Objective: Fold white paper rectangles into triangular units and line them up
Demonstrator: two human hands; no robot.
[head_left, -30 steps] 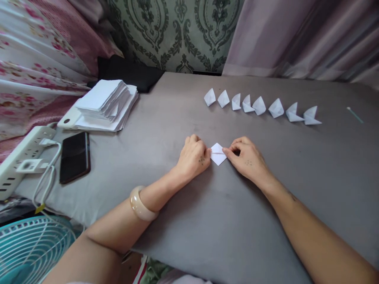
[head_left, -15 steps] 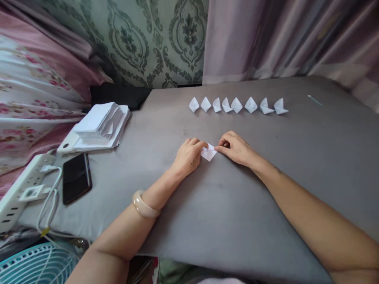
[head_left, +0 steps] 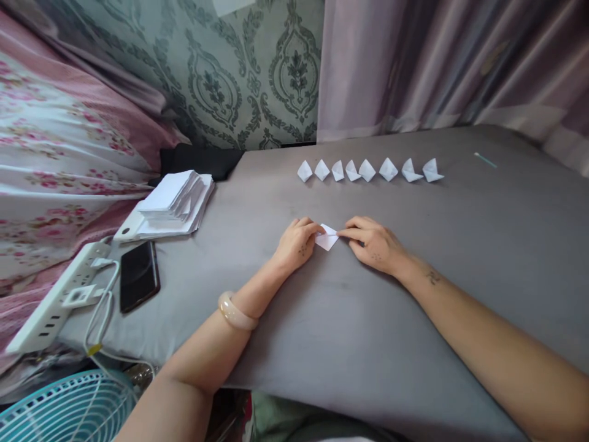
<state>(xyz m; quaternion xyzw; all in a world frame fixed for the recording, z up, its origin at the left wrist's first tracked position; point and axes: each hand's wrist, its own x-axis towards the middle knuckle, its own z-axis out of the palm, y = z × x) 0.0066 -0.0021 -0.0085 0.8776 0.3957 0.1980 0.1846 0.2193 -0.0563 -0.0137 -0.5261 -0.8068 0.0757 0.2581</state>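
Observation:
A small white folded paper point(head_left: 328, 239) lies on the grey cloth surface in front of me, one corner pointing towards me. My left hand point(head_left: 297, 245) is closed at its left side, with thumb and finger pressed on it. From the other side, the stretched index fingertip of my right hand point(head_left: 375, 245) touches the paper's right corner. Its thumb sits apart below, and the other fingers are curled. Beyond the hands stands a row of several small folded paper shapes point(head_left: 389, 170), some pointed like little boats.
To the left are a stack of white paper sheets point(head_left: 168, 191), a black phone point(head_left: 138, 276) and a white power strip point(head_left: 59, 298) with cables. A blue fan point(head_left: 69, 408) stands at the lower left. A thin stick point(head_left: 485, 160) lies at the far right.
My right hand has gone from a pinch at the paper's right corner to a stretched index finger on it. My left hand stays on the paper. The view has shifted slightly.

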